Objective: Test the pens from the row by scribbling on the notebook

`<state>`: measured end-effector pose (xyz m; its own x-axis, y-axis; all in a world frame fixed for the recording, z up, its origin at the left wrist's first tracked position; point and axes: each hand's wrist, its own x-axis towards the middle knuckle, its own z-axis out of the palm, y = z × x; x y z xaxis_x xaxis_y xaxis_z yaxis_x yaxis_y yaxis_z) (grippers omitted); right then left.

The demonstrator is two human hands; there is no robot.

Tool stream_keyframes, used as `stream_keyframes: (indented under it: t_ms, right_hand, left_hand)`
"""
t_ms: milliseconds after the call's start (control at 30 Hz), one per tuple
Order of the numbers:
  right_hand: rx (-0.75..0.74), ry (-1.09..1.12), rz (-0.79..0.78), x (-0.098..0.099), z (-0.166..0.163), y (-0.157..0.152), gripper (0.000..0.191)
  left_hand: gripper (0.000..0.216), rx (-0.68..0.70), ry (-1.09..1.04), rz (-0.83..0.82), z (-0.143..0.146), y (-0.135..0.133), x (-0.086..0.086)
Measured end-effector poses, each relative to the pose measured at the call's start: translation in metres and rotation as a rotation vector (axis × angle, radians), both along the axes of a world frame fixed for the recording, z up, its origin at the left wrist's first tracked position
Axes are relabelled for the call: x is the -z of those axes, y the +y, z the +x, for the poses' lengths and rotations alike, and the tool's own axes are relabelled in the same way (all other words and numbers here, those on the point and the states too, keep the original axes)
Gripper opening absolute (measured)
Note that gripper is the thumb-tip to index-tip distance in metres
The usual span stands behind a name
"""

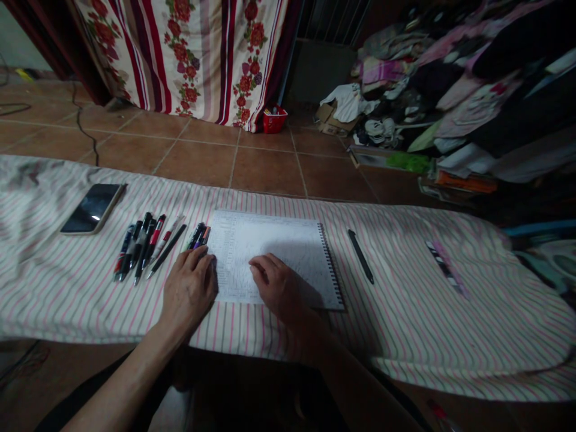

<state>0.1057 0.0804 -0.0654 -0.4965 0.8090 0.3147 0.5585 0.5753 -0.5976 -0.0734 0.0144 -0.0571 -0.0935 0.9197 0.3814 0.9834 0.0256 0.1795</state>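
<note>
Padding of the striped mat carries everything here, and its softness looks like the likeliest source of trouble: the spiral notebook sits on a surface that may give under pressure, so firm writing or leaning could dent the page or shift the loose pens. The notebook lies near the middle of the mat, its coil along the right side, between a bundle of pens on its left and a lone black pen on its right. The left hand is released, its fingers lightly curled at the notebook's left edge and grasping nothing; the right hand lies relaxed on the lower part of the page, also empty. Short markers sit just beside the notebook's upper left corner, close to the left fingertips, so a careless sideways slide of that hand could knock them into the bundle. Round barrels on yielding cloth may also roll if the mat is bumped. A smartphone lies face up farther left, exposed to a sweeping forearm. Dim light and the shadow across the page make the small printed rows hard to read, which could invite mistakes.
</note>
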Motion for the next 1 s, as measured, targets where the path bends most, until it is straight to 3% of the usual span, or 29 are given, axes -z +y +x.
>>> stream_keyframes:
  t_ms: [400, 700, 1000]
  right_hand:
    - [-0.003, 0.035, -0.023, 0.003, 0.0, 0.001, 0.014]
    - [-0.011, 0.028, -0.042, 0.003, 0.002, 0.003, 0.015]
    - [-0.008, 0.036, -0.046, 0.002, 0.001, 0.003, 0.015]
  left_hand:
    - [0.028, -0.102, -0.038, 0.019, -0.009, 0.003, 0.0]
    - [0.035, -0.193, -0.083, 0.036, -0.035, 0.01, 0.006]
    - [0.034, -0.262, -0.153, -0.021, -0.047, 0.011, 0.001]
